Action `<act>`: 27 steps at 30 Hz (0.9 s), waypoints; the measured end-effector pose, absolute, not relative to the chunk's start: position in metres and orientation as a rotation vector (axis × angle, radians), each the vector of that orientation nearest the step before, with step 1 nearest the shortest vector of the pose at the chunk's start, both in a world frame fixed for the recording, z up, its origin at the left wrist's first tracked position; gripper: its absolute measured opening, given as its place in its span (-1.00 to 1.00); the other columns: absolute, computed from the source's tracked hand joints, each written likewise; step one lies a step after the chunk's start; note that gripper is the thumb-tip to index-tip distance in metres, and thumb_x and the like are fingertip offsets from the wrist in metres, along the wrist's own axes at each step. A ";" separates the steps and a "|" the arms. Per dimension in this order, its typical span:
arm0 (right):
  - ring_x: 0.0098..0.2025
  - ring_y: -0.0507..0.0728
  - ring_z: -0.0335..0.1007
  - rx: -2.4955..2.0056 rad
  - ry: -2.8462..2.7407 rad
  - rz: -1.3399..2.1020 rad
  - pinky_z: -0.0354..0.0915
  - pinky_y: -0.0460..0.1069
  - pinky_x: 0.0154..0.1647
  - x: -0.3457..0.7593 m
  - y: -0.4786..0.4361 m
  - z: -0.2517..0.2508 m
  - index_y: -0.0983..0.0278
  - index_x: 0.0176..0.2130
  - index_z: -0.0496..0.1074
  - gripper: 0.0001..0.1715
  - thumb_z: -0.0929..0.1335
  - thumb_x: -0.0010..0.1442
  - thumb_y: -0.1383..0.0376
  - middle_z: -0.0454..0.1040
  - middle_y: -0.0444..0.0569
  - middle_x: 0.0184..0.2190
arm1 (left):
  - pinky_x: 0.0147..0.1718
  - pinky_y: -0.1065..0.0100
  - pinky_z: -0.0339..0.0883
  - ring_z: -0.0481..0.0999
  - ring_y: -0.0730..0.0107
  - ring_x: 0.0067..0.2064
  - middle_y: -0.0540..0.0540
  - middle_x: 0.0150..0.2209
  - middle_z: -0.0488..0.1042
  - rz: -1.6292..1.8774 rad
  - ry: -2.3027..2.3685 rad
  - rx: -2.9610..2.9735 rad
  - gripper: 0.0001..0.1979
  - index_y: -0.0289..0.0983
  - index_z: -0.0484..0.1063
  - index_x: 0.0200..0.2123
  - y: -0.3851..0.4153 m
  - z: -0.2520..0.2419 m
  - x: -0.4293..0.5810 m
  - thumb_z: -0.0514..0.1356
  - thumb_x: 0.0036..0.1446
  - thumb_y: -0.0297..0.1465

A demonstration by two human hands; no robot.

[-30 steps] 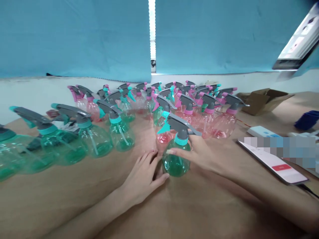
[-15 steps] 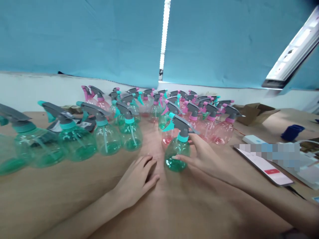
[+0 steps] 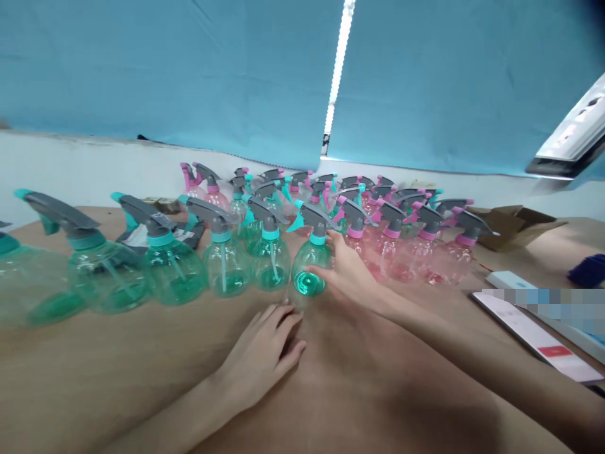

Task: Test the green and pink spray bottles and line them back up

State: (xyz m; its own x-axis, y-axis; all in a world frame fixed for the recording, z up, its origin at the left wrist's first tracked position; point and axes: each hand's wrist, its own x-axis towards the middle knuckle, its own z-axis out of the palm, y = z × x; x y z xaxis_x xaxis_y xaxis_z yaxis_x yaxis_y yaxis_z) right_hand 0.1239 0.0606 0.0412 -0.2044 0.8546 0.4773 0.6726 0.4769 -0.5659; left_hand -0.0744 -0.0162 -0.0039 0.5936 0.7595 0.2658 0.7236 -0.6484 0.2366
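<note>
One green spray bottle [image 3: 308,257] in the grip of the right hand [image 3: 352,271], thumb across the front of the body, remaining fingers round its right side and mostly hidden. Bottle upright, at the right end of a front row of green bottles [image 3: 177,271], just beside the nearest neighbouring bottle [image 3: 270,260]; whether its base bears on the surface [image 3: 161,372] or hangs slightly above cannot be told from this angle. Left hand [image 3: 265,350] lies on the surface nearer the wearer, fingers loosely curled, holding nothing, apart from the right. Pink bottles [image 3: 411,257] stand close to the right of and behind the gripping hand. Risks, by judgement: (a) the turquoise trigger [image 3: 296,219] projects left and overlaps, in this view, the grey head [image 3: 265,213] of the neighbour; a sideways shift could hook the two and tip either one. (b) The hidden fingertips and knuckles sit near the closest pink bottle [image 3: 356,247]; opening the grip wide could nudge it into those beyond. (c) Thumb on a smooth, rounded wall: a light or uneven squeeze may let the body turn, swinging the trigger into the row. (d) Green liquid lies low in the bottle while the head is broad and reaches to one side; a push high up would probably rock it more than one at the base. Phone [image 3: 529,331] lies well to the right, out of likely reach of a toppled bottle.
</note>
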 end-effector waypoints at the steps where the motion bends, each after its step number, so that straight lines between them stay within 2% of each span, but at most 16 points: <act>1: 0.10 0.36 0.28 -1.277 -1.955 0.303 0.26 0.26 0.01 0.122 0.063 0.042 0.39 0.16 -0.01 -0.14 0.41 0.03 0.13 0.32 0.33 0.07 | 0.05 0.08 0.20 0.28 0.10 0.12 -0.20 0.06 0.34 0.527 1.267 2.709 -0.69 -0.29 0.32 0.04 -0.016 -0.004 -0.074 0.09 0.25 -0.33; 6: 0.11 0.37 0.27 -1.296 -1.949 0.314 0.25 0.20 0.04 0.118 0.072 0.042 0.48 0.17 -0.01 -0.14 0.41 0.04 0.21 0.30 0.35 0.09 | 0.05 0.10 0.20 0.28 0.11 0.12 -0.19 0.07 0.33 0.528 1.269 2.692 -0.67 -0.29 0.31 0.05 -0.017 -0.004 -0.074 0.10 0.23 -0.33; 11: 0.09 0.35 0.30 -1.266 -1.941 0.307 0.25 0.24 0.03 0.118 0.072 0.038 0.41 0.18 0.00 -0.19 0.38 0.07 0.22 0.33 0.31 0.07 | 0.05 0.10 0.20 0.28 0.10 0.11 -0.18 0.06 0.34 0.534 1.275 2.686 -0.68 -0.28 0.32 0.04 -0.017 -0.004 -0.074 0.09 0.23 -0.33; 15: 0.21 0.32 0.14 -1.229 -1.938 0.221 0.19 0.23 0.12 0.121 0.062 0.035 0.43 0.21 -0.04 -0.11 0.40 0.06 0.19 0.18 0.36 0.18 | 0.05 0.10 0.20 0.28 0.10 0.11 -0.19 0.06 0.34 0.518 1.278 2.688 -0.67 -0.29 0.32 0.04 -0.016 -0.003 -0.075 0.10 0.23 -0.33; 17: 0.22 0.28 0.14 -1.199 -1.942 0.182 0.19 0.21 0.13 0.127 0.052 0.036 0.39 0.20 0.01 -0.17 0.39 0.08 0.18 0.20 0.30 0.19 | 0.05 0.10 0.20 0.28 0.10 0.11 -0.19 0.06 0.34 0.505 1.282 2.686 -0.67 -0.28 0.31 0.05 -0.016 -0.004 -0.075 0.09 0.24 -0.32; 19: 0.09 0.25 0.31 -1.194 -1.935 0.166 0.30 0.16 0.02 0.138 0.040 0.041 0.33 0.11 0.17 -0.35 0.38 0.10 0.18 0.35 0.20 0.08 | 0.05 0.10 0.20 0.28 0.10 0.12 -0.19 0.07 0.33 0.494 1.286 2.682 -0.67 -0.27 0.31 0.05 -0.016 -0.004 -0.075 0.08 0.24 -0.32; 20: -0.08 0.19 0.44 -1.198 -1.930 0.211 0.39 0.09 -0.15 0.145 0.035 0.044 0.30 0.02 0.27 -0.51 0.35 0.13 0.19 0.47 0.11 -0.06 | 0.05 0.10 0.20 0.28 0.10 0.12 -0.18 0.07 0.33 0.491 1.288 2.681 -0.67 -0.27 0.31 0.05 -0.016 -0.004 -0.075 0.08 0.24 -0.32; 21: -0.26 0.13 0.48 -1.227 -1.918 0.246 0.41 0.03 -0.28 0.153 0.030 0.047 0.28 -0.06 0.33 -0.63 0.34 0.14 0.20 0.52 0.03 -0.19 | 0.05 0.09 0.20 0.27 0.10 0.12 -0.18 0.08 0.33 0.489 1.290 2.682 -0.67 -0.27 0.30 0.06 -0.016 -0.004 -0.075 0.08 0.25 -0.31; 23: -0.47 0.04 0.41 -1.319 -1.894 0.174 0.37 0.00 -0.38 0.171 0.025 0.052 0.25 -0.19 0.40 -0.76 0.34 0.13 0.21 0.54 -0.05 -0.27 | 0.06 0.08 0.19 0.27 0.09 0.13 -0.17 0.09 0.32 0.493 1.288 2.688 -0.67 -0.26 0.30 0.06 -0.016 -0.003 -0.075 0.08 0.25 -0.31; 25: -0.52 0.02 0.35 -1.386 -1.850 0.099 0.34 0.00 -0.39 0.188 0.024 0.054 0.25 -0.22 0.42 -0.77 0.34 0.13 0.18 0.53 -0.06 -0.29 | 0.05 0.07 0.20 0.28 0.09 0.12 -0.17 0.09 0.32 0.501 1.286 2.690 -0.67 -0.25 0.30 0.06 -0.015 -0.003 -0.075 0.07 0.25 -0.30; 27: -0.52 0.03 0.35 -1.452 -1.795 0.040 0.33 0.02 -0.37 0.201 0.026 0.055 0.27 -0.19 0.41 -0.69 0.35 0.11 0.12 0.53 -0.03 -0.26 | 0.04 0.07 0.21 0.28 0.09 0.12 -0.17 0.08 0.33 0.516 1.285 2.688 -0.67 -0.25 0.30 0.06 -0.014 -0.004 -0.076 0.07 0.25 -0.30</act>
